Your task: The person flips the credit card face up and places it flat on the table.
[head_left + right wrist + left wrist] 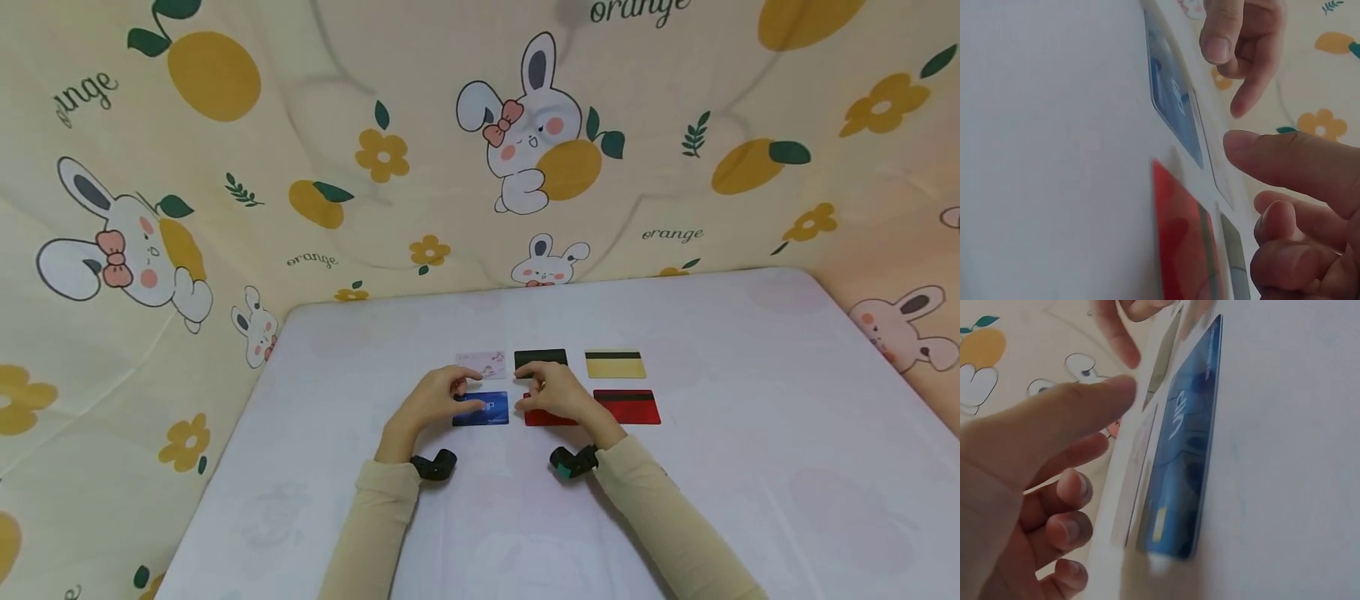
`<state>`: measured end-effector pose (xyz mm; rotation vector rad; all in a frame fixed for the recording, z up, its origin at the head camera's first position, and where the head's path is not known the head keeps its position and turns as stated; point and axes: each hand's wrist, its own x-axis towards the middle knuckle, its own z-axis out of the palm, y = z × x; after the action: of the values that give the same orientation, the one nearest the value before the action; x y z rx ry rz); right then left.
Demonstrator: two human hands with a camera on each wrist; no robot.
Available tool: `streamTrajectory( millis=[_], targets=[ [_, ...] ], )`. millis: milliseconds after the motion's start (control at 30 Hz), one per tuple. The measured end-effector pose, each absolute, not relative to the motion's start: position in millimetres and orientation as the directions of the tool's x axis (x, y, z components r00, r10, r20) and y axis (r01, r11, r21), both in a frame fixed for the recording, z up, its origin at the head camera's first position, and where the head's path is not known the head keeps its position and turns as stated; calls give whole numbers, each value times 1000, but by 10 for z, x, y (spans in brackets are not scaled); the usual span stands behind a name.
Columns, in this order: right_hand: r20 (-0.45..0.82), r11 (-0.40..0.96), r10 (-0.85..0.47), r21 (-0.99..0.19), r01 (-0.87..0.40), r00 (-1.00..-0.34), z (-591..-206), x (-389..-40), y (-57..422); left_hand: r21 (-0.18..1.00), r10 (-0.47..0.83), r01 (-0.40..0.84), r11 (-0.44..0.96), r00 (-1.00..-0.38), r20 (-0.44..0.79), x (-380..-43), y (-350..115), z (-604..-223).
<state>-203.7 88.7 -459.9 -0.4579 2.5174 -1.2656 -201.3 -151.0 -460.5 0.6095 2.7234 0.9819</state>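
My left hand hovers over the left end of a blue card with pale lettering. Its thumb and index finger stand apart and the other fingers bend loosely, with nothing held. Just behind the blue card lies a pale pink patterned card. Above a red card, which it partly hides, hangs my right hand, also holding nothing. A black card lies behind that red one. In the right wrist view a dark stripe crosses the red card, and both thumbs are clear of the cards.
To the right lie a gold card with a black stripe and another red card. All the cards lie flat in two rows on a white-covered table. A patterned cloth hangs behind it. Each wrist wears a black camera.
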Motion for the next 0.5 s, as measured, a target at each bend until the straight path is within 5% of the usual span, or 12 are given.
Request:
streamTrajectory(
  millis=[500],
  targets=[
    [-98,584,-382,-796,-158,-919,-4498,-2194,1212,584,457,369,723,-889,-5,-2235,-1149,-4610]
  ],
)
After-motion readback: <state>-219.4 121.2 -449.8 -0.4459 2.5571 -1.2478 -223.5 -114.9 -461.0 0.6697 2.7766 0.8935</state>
